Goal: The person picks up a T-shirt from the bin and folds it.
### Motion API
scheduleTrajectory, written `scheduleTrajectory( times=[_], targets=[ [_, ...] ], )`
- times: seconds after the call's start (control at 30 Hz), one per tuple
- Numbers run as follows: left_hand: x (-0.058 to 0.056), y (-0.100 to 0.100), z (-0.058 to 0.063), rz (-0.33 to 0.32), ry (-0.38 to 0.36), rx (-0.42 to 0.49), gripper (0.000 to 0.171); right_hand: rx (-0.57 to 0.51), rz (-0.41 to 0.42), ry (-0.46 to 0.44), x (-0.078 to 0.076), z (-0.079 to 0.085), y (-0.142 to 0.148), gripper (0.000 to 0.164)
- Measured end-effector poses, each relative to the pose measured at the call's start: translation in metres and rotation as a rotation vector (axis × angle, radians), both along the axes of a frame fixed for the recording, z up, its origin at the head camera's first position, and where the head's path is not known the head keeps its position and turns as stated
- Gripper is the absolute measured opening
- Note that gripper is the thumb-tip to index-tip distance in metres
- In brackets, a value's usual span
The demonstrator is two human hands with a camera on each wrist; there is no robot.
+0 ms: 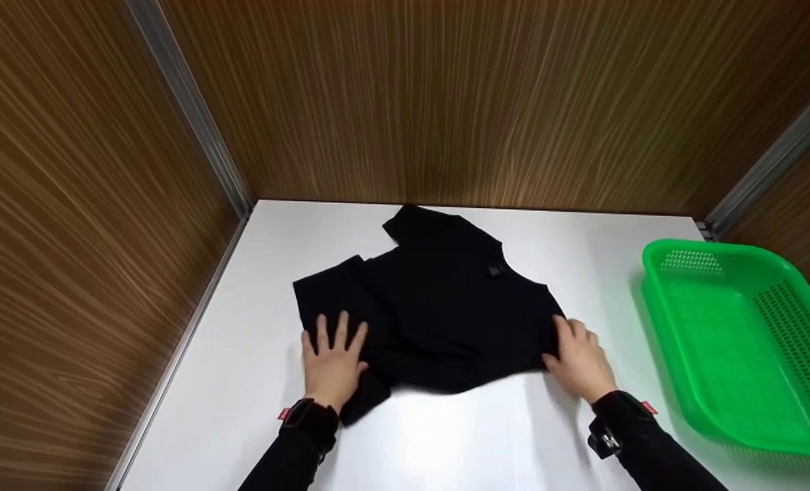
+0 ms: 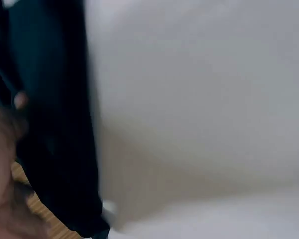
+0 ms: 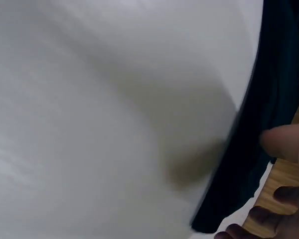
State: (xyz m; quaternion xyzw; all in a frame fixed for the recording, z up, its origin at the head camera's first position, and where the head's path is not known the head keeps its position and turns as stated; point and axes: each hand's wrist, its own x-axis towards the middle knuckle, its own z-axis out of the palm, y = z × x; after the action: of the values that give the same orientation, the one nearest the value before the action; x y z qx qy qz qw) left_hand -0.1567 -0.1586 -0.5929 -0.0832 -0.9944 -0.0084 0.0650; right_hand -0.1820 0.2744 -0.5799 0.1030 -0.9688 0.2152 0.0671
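A black short-sleeved T-shirt (image 1: 439,300) lies spread on the white table, its collar with a small label (image 1: 496,271) turned to the upper right. One part at the left is bunched and folded over. My left hand (image 1: 333,368) rests on that part with fingers spread, also blurred at the edge of the left wrist view. At the shirt's right end, my right hand (image 1: 582,358) touches the sleeve (image 3: 249,144). In the right wrist view its thumb (image 3: 284,142) lies against the dark cloth, while the fingers stand apart from the thumb.
A green plastic basket (image 1: 678,354) with perforated sides stands on the table (image 1: 473,436) at the right. Wood-grain panels (image 1: 439,102) rise at the back and both sides, with metal strips (image 1: 193,109) at the corners.
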Motion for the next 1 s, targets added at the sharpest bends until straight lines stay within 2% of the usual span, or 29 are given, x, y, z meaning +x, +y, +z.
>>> scheduleTrajectory(
  times=[0.1,0.17,0.27,0.3,0.37,0.43,0.53,0.6,0.67,0.73,0.8,0.9,1.0],
  targets=[
    [-0.002,-0.005,-0.004,0.027,0.127,-0.026,0.075,0.0,-0.07,-0.121,0.002,-0.002,0.014,0.072],
    [-0.003,-0.007,-0.006,0.04,0.16,-0.032,0.071,-0.022,-0.043,-0.17,0.003,-0.003,0.019,0.075],
    [-0.005,-0.01,-0.008,0.075,0.158,-0.026,0.064,-0.058,0.05,-0.201,0.004,-0.005,0.02,0.076],
    [-0.005,-0.01,-0.009,0.087,0.152,-0.018,0.062,-0.071,0.068,-0.2,0.005,-0.006,0.019,0.072],
    [-0.005,-0.011,-0.009,0.102,0.15,-0.001,0.06,-0.086,0.076,-0.177,0.006,-0.008,0.016,0.055],
    [-0.005,-0.011,-0.01,0.083,0.165,0.017,0.062,-0.121,0.051,-0.148,0.005,-0.009,0.013,0.035],
    [-0.004,-0.008,-0.008,-0.032,0.194,0.039,0.056,-0.312,-0.039,-0.194,0.003,-0.007,0.008,0.015],
    [-0.002,-0.005,-0.007,-0.135,0.189,0.05,0.047,-0.532,-0.095,-0.257,0.0,-0.002,0.005,0.015],
    [0.001,-0.002,-0.005,-0.213,0.153,0.071,0.035,-0.79,-0.15,-0.308,-0.002,0.005,0.001,0.018],
    [0.005,0.0,-0.005,-0.239,0.102,0.088,0.03,-1.053,-0.154,-0.324,-0.005,0.012,-0.004,0.019],
    [0.007,0.001,-0.005,-0.229,0.056,0.107,0.031,-1.241,-0.118,-0.336,-0.006,0.018,-0.008,0.02],
    [0.009,0.001,-0.007,-0.205,0.03,0.108,0.036,-1.374,-0.083,-0.343,-0.007,0.024,-0.013,0.021],
    [0.008,0.001,-0.008,-0.206,0.031,0.107,0.037,-1.32,-0.127,-0.319,-0.009,0.025,-0.016,0.022]
  ],
)
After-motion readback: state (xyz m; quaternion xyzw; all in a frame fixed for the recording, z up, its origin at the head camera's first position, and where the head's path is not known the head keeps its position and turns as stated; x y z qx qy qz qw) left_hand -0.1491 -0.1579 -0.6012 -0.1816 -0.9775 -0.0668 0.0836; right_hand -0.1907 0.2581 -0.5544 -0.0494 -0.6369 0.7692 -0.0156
